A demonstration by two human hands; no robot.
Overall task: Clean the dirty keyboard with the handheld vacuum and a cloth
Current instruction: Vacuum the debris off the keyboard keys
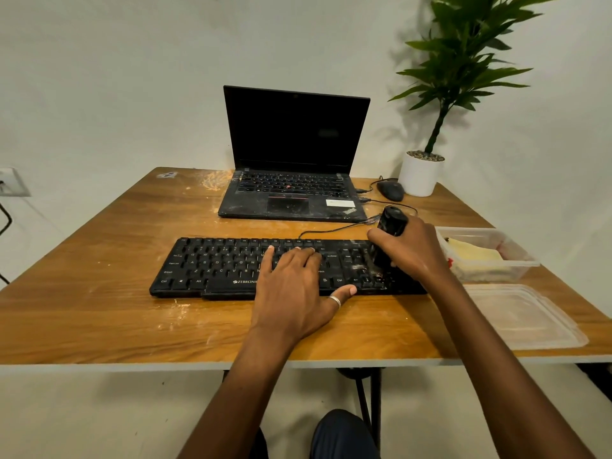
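Note:
A black keyboard lies across the middle of the wooden table, with pale dust on its right-hand keys. My left hand rests flat on the keys at its centre, fingers straight, a ring on the thumb. My right hand grips a black cylindrical handheld vacuum, held upright with its lower end down on the dusty keys at the keyboard's right end. A yellow cloth lies inside a clear plastic container to the right.
An open dusty laptop stands behind the keyboard, with a black mouse and a potted plant at the back right. A clear lid lies at the table's right front. Crumbs and dust streak the table.

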